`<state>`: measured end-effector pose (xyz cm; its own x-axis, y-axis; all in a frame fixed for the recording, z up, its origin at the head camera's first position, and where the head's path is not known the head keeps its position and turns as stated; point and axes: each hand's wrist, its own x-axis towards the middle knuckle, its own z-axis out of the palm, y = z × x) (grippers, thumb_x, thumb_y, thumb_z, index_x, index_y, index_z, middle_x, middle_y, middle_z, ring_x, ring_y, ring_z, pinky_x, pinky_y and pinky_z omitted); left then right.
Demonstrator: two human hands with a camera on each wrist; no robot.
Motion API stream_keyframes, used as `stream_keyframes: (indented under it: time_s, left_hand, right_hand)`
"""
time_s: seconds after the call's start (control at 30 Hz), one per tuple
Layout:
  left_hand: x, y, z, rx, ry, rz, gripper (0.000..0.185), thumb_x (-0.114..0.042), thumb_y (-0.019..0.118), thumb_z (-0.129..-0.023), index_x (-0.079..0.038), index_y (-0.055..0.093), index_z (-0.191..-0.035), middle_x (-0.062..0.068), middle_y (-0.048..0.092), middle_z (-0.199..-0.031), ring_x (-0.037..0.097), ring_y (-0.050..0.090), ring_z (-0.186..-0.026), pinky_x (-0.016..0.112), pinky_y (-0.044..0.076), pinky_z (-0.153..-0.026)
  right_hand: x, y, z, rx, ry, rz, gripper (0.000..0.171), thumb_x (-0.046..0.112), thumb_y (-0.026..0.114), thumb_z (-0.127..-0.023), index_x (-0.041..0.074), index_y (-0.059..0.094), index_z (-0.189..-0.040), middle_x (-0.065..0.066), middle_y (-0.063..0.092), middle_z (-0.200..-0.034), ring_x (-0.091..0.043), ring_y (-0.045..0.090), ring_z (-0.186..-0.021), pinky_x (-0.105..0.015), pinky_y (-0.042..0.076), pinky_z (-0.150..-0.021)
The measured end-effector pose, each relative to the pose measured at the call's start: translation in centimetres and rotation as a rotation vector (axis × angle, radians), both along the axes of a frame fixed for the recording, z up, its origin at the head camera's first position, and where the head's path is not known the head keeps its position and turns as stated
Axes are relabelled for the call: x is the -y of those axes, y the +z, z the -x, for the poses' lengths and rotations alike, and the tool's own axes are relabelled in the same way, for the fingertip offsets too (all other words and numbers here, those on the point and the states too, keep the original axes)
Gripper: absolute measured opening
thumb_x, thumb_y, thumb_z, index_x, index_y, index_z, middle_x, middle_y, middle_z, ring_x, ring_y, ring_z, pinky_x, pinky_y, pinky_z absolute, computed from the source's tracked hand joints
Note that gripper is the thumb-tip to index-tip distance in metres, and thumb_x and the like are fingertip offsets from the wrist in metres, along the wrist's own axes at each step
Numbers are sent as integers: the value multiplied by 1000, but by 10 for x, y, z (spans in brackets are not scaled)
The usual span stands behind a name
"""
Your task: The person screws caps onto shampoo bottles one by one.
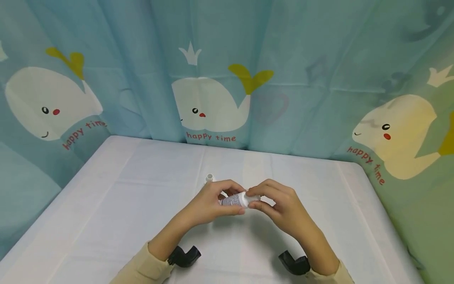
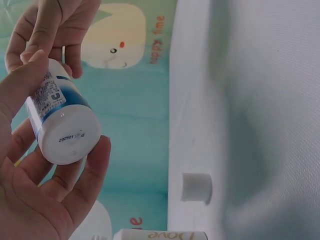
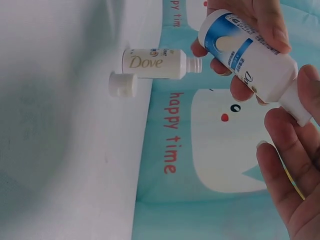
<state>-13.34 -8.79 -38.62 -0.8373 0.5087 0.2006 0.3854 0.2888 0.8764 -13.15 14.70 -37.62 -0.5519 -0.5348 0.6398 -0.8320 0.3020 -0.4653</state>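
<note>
Both hands hold a small white bottle (image 1: pixel 237 200) with a blue label on its side above the middle of the table. My left hand (image 1: pixel 213 202) grips its body, fingers curled round it, and the flat base (image 2: pixel 67 140) faces the left wrist camera. My right hand (image 1: pixel 274 201) pinches the narrow white cap end (image 3: pixel 296 107) between thumb and fingertips. The label side of the bottle (image 3: pixel 250 55) fills the right wrist view.
A second small white bottle marked Dove (image 3: pixel 155 63) stands uncapped just behind the hands (image 1: pixel 210 178), with a loose white cap (image 3: pixel 122 85) beside it. The table has a white cloth (image 1: pixel 117 197). A blue whale-print curtain (image 1: pixel 220 79) closes in the back and sides.
</note>
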Motion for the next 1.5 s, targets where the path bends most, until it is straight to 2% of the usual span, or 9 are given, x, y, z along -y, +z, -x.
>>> stream_keyframes:
  time_s: [0.3,0.53,0.73,0.93,1.2,1.5]
  left_hand:
    - [-2,-2,0,-21,-14,-5,35,-30,84,-81,-23,68,-111,-9,69,-97,9,64,-90,32,55,-76]
    - [-4,-3,0,-43,25,0,35,-34,83,-82,-24,67,-112,-11,69,-99,9,63,-91,31,55,-78]
    - [-5,-5,1,-49,45,2,36,-35,84,-81,-24,67,-111,-11,69,-100,10,62,-92,31,56,-79]
    - [-5,-4,1,-41,115,-28,37,-28,85,-80,-24,65,-111,-11,68,-105,10,62,-96,32,57,-81]
    - [-4,-5,1,-41,133,-66,37,-29,85,-81,-23,64,-111,-12,68,-106,11,61,-99,38,56,-84]
    - [-4,-7,3,-41,177,-86,39,-27,86,-79,-23,64,-112,-10,65,-110,14,62,-102,35,56,-85]
  right_hand:
    - [-2,-1,-1,-1,-33,-15,25,16,81,-82,21,72,-104,12,67,-94,-3,61,-85,-13,50,-67]
    - [-1,-2,-1,24,-80,-8,28,14,82,-81,18,72,-107,9,70,-102,-7,65,-92,-16,50,-85]
    - [-1,-2,-1,42,-115,-3,32,15,83,-81,16,70,-111,6,70,-107,-8,63,-89,-23,53,-79]
    - [-2,0,-1,96,-159,8,37,15,81,-84,14,68,-119,5,69,-115,-10,67,-90,-28,56,-81]
    - [-2,-1,-1,142,-156,-27,38,18,78,-88,16,66,-124,6,68,-120,-11,69,-94,-31,56,-83]
    - [-2,-2,0,145,-140,-18,43,16,77,-88,16,64,-129,4,68,-121,-9,69,-95,-29,56,-85]
